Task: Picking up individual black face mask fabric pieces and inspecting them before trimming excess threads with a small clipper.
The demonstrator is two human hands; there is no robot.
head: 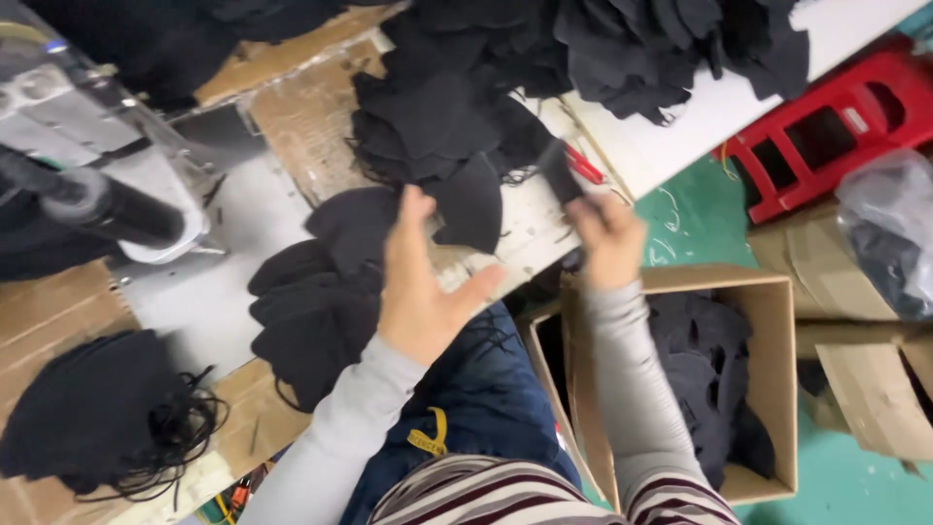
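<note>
Left hand: my left hand [420,292] is spread wide, holding nothing; the black fabric pieces [321,301] lie just beyond and left of its fingers
Right hand: my right hand [607,238] pinches a small black piece [559,170], long axis pointing away from me
Nearer: left hand, to the stack
Texture: soft, matte, curved cloth; stringy ties
Below right grip: cardboard box [777,389] of black cloth

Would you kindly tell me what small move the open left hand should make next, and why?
Probably lower the left hand onto the stacked black fabric pieces beneath it: it hovers open and empty, while the right hand pinches a small black fabric piece.
</note>
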